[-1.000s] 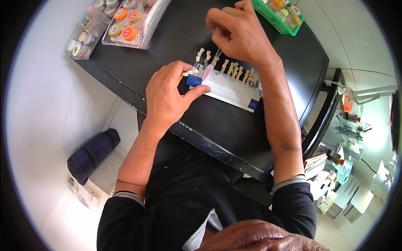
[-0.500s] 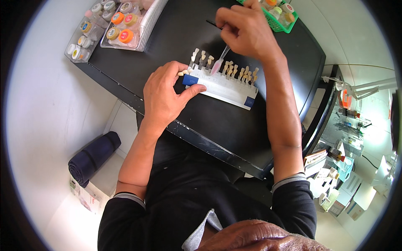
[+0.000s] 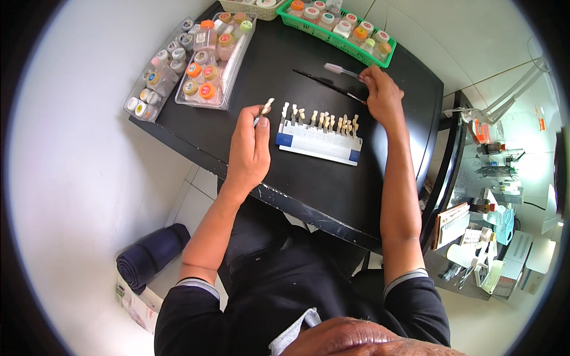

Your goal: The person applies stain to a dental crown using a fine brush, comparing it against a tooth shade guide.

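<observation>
My left hand [image 3: 250,145] is closed on a tooth shade tab [image 3: 267,107], pinched upright between thumb and fingers, its cream tooth-shaped tip pointing up. To its right lies a white shade guide holder [image 3: 320,148] with blue ends, several tooth-coloured tabs [image 3: 323,120] standing along its far edge. Farther back, my right hand [image 3: 385,98] has its fingers closed around the clear handle of a small toothbrush-like brush [image 3: 336,68], whose pale pinkish head points left. Just below that lies a thin black stick-like tool [image 3: 326,82], reaching close to my right fingers.
A clear bin of jars with orange and tan caps [image 3: 206,101] stands at the far left, beside another tray of small bottles [image 3: 145,110]. At the back is a green basket of jars [image 3: 338,41]. A dark rolled cloth [image 3: 153,255] lies below the black table [image 3: 297,196] at left.
My left hand has come off the holder's left end and now holds up the shade tab. My right hand has carried the brush from over the tabs to the back right.
</observation>
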Tool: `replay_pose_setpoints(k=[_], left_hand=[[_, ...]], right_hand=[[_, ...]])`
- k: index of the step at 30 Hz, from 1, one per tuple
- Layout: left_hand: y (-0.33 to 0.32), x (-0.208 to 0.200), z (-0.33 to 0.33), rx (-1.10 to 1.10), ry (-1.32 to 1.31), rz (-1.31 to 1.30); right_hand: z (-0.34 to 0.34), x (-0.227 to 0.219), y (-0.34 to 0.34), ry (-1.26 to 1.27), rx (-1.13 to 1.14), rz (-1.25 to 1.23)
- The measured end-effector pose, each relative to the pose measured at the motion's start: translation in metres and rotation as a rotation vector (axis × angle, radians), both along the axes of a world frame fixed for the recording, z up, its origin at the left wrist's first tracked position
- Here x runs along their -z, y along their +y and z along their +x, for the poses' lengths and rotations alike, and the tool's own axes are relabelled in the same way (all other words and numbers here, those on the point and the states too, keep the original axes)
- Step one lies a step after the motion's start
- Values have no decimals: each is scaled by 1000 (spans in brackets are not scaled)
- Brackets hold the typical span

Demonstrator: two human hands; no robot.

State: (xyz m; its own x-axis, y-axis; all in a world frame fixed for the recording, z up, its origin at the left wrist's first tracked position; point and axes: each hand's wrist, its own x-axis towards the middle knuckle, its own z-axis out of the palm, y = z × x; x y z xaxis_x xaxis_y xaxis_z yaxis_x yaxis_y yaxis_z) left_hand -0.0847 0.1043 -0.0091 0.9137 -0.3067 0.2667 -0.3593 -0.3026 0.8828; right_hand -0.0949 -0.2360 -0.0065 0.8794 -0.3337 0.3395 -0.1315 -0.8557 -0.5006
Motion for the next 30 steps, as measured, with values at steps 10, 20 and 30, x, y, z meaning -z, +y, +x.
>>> replay_pose_setpoints(k=[10, 20, 30], left_hand=[[-98, -30, 121, 304, 89, -443], [-109, 2, 143, 306, 292, -485], [-103, 2, 153, 355, 352, -443]], right_hand=[[-19, 16, 5, -43, 267, -254], [-9, -6, 18, -90, -239, -183], [40, -19, 3, -224, -148, 167]])
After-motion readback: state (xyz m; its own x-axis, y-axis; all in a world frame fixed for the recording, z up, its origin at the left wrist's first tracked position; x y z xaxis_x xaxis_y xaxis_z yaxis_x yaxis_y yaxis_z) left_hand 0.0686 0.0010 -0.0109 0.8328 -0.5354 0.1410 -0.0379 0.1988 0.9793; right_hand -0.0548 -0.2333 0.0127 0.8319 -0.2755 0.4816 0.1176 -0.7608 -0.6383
